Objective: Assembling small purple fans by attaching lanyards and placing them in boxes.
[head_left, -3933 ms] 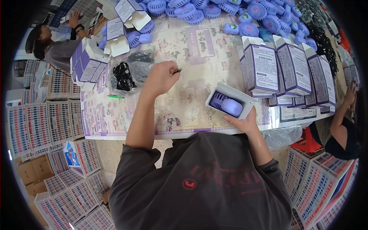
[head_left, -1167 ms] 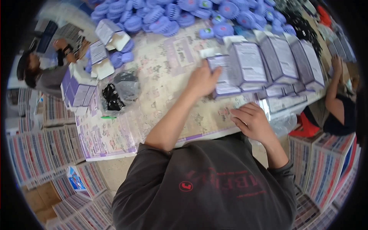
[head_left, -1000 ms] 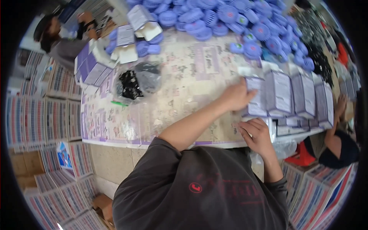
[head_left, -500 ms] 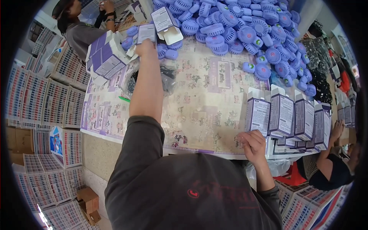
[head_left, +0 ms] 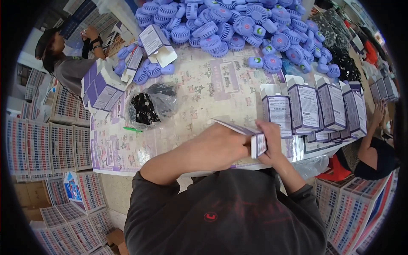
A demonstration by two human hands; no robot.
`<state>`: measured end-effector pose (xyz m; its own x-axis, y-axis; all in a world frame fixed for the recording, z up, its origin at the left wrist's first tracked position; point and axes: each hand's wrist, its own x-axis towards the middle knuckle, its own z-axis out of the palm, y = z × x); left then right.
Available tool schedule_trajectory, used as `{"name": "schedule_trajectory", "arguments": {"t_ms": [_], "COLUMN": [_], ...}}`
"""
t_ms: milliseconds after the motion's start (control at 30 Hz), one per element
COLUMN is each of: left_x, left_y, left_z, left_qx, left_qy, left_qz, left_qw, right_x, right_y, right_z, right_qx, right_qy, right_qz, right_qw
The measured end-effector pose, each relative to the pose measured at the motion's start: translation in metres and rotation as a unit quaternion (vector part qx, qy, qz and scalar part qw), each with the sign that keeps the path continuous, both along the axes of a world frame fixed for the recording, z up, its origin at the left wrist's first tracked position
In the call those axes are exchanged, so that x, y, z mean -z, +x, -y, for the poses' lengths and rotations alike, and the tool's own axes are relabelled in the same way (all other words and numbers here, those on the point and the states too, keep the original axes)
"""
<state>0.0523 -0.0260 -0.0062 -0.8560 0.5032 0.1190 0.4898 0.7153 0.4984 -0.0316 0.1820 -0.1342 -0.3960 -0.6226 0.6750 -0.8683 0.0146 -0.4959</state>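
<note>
Close to the table's front edge, my two hands meet on a small white and purple carton (head_left: 258, 145). My left hand (head_left: 219, 146) is closed on its left part, the fingers mostly behind it. My right hand (head_left: 272, 142) grips the carton's right end between thumb and fingers. One narrow end of it faces me; how far it is folded open I cannot make out. Right of my hands stand several upright purple and white cartons (head_left: 305, 104) with raised flaps. A big heap of lavender handheld fans (head_left: 244, 26) covers the far side of the table.
At the left lie a clear bag with black contents (head_left: 146, 106), a green strip (head_left: 132, 129) and a stack of cartons (head_left: 102, 87). An open carton (head_left: 154, 40) leans by some fans. One person (head_left: 74, 70) works at far left, another (head_left: 369, 148) at right.
My left hand has come back from the carton pile at the far left with a carton. My right hand, earlier resting at the table edge, now grips it too. The view has shifted.
</note>
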Motion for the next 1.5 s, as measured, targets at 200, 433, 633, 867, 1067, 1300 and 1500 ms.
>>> {"name": "schedule_trajectory", "arguments": {"t_ms": [200,433,633,867,1067,1300,1500], "left_x": [0.027,0.127,0.151,0.058,0.055,0.08,0.039], "left_y": [-0.098,-0.211,-0.163,-0.022,0.018,0.015,0.019], "left_z": [0.073,0.14,0.101,0.024,0.002,0.013,0.02], "left_qx": [-0.193,-0.522,-0.298,-0.116,-0.099,-0.147,-0.127], "left_qy": [0.402,0.648,0.778,0.81,0.443,0.206,0.12], "left_qz": [0.003,0.186,0.16,0.092,-0.079,-0.237,-0.127], "left_qw": [0.895,0.522,0.529,0.568,0.887,0.938,0.976], "right_x": [0.027,0.023,0.028,0.029,0.028,0.025,0.027], "right_y": [0.022,0.023,0.022,0.016,0.013,0.013,0.013], "right_z": [-0.019,-0.012,-0.009,-0.011,-0.007,-0.004,-0.004], "right_qx": [0.002,-0.003,-0.005,-0.028,-0.034,-0.024,-0.025], "right_qy": [0.072,0.069,0.07,0.066,0.072,0.079,0.079], "right_qz": [0.213,0.184,0.159,0.177,0.17,0.172,0.143], "right_qw": [0.974,0.981,0.985,0.982,0.982,0.982,0.986]}}
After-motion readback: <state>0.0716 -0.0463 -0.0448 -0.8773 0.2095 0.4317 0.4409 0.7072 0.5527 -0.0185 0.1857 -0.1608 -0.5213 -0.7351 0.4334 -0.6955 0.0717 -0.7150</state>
